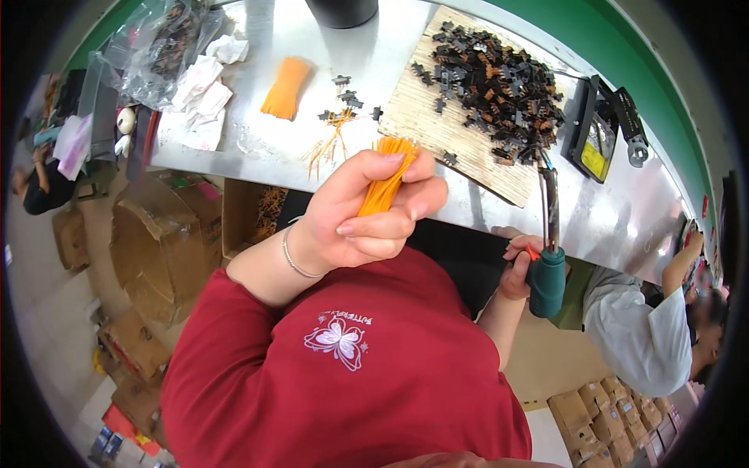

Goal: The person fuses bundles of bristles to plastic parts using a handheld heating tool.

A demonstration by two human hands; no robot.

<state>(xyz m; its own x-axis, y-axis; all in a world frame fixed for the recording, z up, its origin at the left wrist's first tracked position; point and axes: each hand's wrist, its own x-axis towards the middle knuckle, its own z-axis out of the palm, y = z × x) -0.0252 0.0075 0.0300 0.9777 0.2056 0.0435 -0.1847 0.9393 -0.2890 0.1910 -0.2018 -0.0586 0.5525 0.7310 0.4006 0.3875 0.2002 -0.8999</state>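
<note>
My left hand [378, 195] is closed around a bundle of thin orange wires [382, 187], upright above the table's front edge. My right hand [516, 261] is closed at that edge, with a small red-orange piece [533, 252] between its fingers. Right beside those fingers is the green handle [548, 285] of a soldering iron, which partly hides the hand; its shaft points toward a pile of small black components [495, 90] on a wooden board [406, 101]. Left of the board, loose orange wires [334, 140] lie by several black components [349, 98].
Another orange bundle [286, 88] lies on the metal table [250, 140]. Crumpled tissues [204, 97] and a plastic bag [160, 54] are at the left, a black-framed holder [597, 132] at the right. A co-worker's sleeve [640, 335] shows at the right. Cardboard boxes [160, 242] stand at lower left.
</note>
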